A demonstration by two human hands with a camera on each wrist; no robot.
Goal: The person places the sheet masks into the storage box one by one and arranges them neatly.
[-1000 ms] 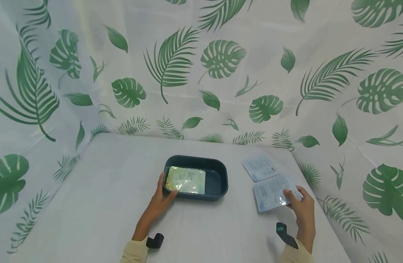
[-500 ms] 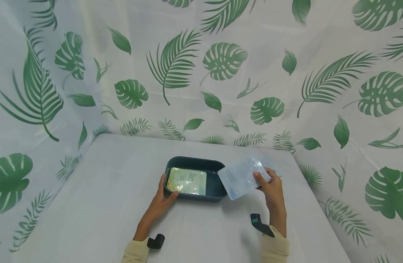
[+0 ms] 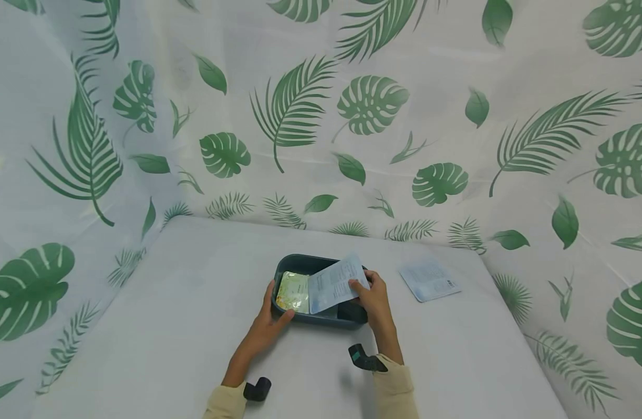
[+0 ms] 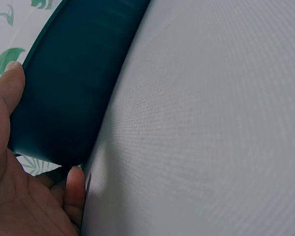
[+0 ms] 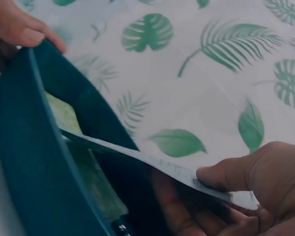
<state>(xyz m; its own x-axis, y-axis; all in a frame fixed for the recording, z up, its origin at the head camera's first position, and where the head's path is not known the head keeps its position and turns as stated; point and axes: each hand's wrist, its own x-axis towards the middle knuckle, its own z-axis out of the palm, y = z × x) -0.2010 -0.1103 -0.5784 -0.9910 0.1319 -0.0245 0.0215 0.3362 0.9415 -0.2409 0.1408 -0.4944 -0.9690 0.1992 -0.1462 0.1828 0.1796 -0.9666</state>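
Note:
My right hand [image 3: 376, 301] pinches a pale blue sheet-mask packet [image 3: 334, 284] between thumb and fingers. The packet is tilted, its lower left part inside a dark teal plastic bin [image 3: 305, 260]. Underneath lies a shiny green and yellow packet [image 3: 292, 291], partly covered by the blue one. At the bin's left end my left hand [image 3: 265, 326] grips the corner; the left wrist view has its thumb [image 4: 12, 81] at the rim and the other fingers round the end wall. In the right wrist view the blue packet [image 5: 137, 156] is edge-on, reaching over the bin's wall.
Another pale blue packet [image 3: 430, 280] lies flat on the white tabletop [image 3: 195, 279], right of the bin. Leaf-printed white sheeting [image 3: 310, 169] rises behind the table and along both sides.
My right hand has carried the blue packet leftward from beside the other blue packet to over and into the bin. My left hand stays on the bin; the whole view has shifted slightly.

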